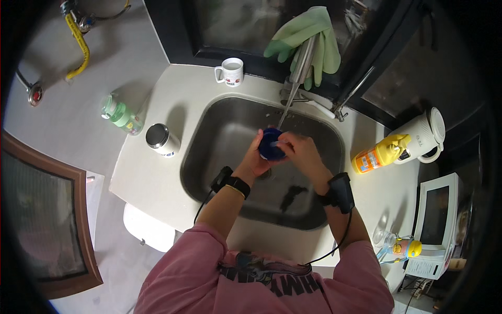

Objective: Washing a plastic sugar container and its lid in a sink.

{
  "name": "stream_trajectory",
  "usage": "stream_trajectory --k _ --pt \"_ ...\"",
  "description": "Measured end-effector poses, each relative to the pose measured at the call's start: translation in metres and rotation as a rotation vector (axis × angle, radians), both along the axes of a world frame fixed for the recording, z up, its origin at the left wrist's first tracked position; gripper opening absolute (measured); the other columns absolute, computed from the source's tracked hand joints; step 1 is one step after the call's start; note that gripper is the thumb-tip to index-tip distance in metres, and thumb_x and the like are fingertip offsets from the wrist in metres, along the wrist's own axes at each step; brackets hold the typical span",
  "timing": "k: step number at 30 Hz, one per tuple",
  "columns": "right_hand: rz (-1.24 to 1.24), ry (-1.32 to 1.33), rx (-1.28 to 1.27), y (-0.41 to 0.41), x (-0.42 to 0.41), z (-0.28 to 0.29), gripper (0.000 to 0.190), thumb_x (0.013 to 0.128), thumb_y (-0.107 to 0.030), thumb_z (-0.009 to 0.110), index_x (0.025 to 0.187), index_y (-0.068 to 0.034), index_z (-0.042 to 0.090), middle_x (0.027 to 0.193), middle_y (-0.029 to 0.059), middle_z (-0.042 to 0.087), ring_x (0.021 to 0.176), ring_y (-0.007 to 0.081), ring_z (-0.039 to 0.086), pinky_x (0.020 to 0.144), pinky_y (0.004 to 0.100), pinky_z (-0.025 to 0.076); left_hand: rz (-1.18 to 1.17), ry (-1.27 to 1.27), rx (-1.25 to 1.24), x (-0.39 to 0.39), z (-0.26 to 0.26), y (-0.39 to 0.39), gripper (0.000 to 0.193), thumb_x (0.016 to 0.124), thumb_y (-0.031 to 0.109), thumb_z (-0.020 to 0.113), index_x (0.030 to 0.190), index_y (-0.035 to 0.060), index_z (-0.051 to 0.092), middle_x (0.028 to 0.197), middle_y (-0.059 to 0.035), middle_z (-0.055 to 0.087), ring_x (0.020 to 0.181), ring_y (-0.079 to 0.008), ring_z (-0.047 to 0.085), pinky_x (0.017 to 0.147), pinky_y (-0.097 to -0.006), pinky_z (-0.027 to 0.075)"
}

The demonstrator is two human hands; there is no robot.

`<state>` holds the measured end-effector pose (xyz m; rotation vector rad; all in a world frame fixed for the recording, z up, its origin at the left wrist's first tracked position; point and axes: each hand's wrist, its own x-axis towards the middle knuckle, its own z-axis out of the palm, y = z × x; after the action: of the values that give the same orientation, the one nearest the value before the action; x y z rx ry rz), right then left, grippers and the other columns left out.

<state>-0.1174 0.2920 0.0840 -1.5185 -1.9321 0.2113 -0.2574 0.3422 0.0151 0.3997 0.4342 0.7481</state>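
Note:
Over the metal sink (223,133), my left hand (257,159) holds a small dark blue bowl or lid (270,151) from its left and lower side. Water runs from the faucet (305,59) to the far rim of the blue piece. My right hand (300,149) reaches over it from the right, with bent fingers on a small pale or clear item (279,143) inside; what that item is, I cannot tell. Part of the blue piece is hidden under my right fingers.
Green rubber gloves (319,43) drape over the faucet. A white mug (231,72) stands behind the sink, a white tumbler (162,140) and a green bottle (122,115) at left. At right are a yellow detergent bottle (376,155), a white kettle (419,135) and a microwave oven (435,216).

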Motion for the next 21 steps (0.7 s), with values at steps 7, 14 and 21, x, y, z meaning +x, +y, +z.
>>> stream_trajectory --k 7,14,21 --pt "0.110 0.067 -0.185 0.002 0.024 -0.026 0.048 0.073 -0.016 0.068 0.116 -0.007 0.049 0.112 0.0107 0.056 0.097 0.0276 0.058 0.084 0.0368 0.045 -0.281 -0.110 -0.085 0.015 -0.016 0.012 0.058 0.082 0.063 0.040 0.112 0.0148 0.052 0.108 -0.0063 0.056 0.103 -0.0220 0.053 0.087 -0.0424 0.042" --pt "0.257 0.561 -0.383 0.007 0.018 -0.042 0.050 0.070 -0.027 0.069 0.114 -0.007 0.055 0.110 0.0113 0.057 0.102 0.0287 0.052 0.090 0.0362 0.040 -0.160 0.019 -0.162 0.022 0.012 0.006 0.059 0.083 0.063 0.038 0.105 0.0104 0.054 0.096 -0.0043 0.058 0.089 -0.0188 0.056 0.076 -0.0352 0.047" --pt "0.014 0.537 -0.240 0.006 0.007 -0.056 0.039 0.074 -0.019 0.065 0.110 -0.009 0.057 0.106 0.0122 0.058 0.097 0.0277 0.054 0.084 0.0350 0.042 -0.157 0.017 -0.044 0.020 -0.001 0.008 0.056 0.085 0.062 0.034 0.102 0.0113 0.053 0.106 -0.0073 0.056 0.098 -0.0202 0.054 0.084 -0.0379 0.044"
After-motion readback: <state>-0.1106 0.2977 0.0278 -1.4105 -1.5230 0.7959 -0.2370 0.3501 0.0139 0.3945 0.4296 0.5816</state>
